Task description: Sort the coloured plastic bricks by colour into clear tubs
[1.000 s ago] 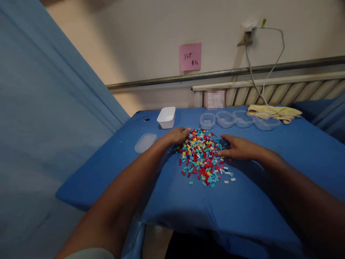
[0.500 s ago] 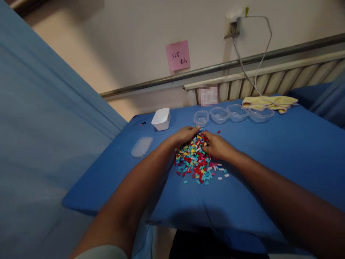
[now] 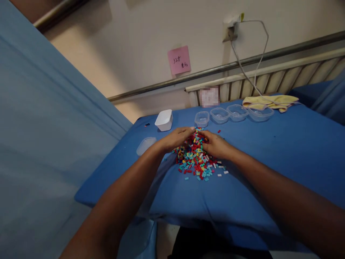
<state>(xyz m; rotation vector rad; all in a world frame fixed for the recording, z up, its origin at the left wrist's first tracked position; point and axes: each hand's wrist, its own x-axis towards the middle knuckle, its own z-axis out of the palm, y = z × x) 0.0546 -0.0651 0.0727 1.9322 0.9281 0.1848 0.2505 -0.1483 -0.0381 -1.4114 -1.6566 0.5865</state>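
A heap of small coloured toy bricks [image 3: 194, 158] lies on the blue-covered table, in red, turquoise, yellow, white and other colours. Along its upper left side my left hand [image 3: 178, 139] is cupped, fingers stretched out and partly hidden behind the hand, with bricks under and beside it. My right hand [image 3: 216, 144] rests against the upper right side of the heap, thumb and fingers apart, fingertips among the bricks. No brick is plainly gripped in either hand. A single red brick [image 3: 219, 131] lies apart, just beyond my right hand.
Clear plastic tubs [image 3: 202, 119] stand in a row behind the heap, with a yellow cloth [image 3: 272, 101] at their right end. At the left are a white container [image 3: 164, 120] and a clear lid [image 3: 146, 145]. A cable [image 3: 246, 75] hangs from the wall socket.
My left hand has shifted left and slightly down, away from the heap's far end, uncovering bricks there. My right hand stays almost in place. The camera view has tilted slightly.
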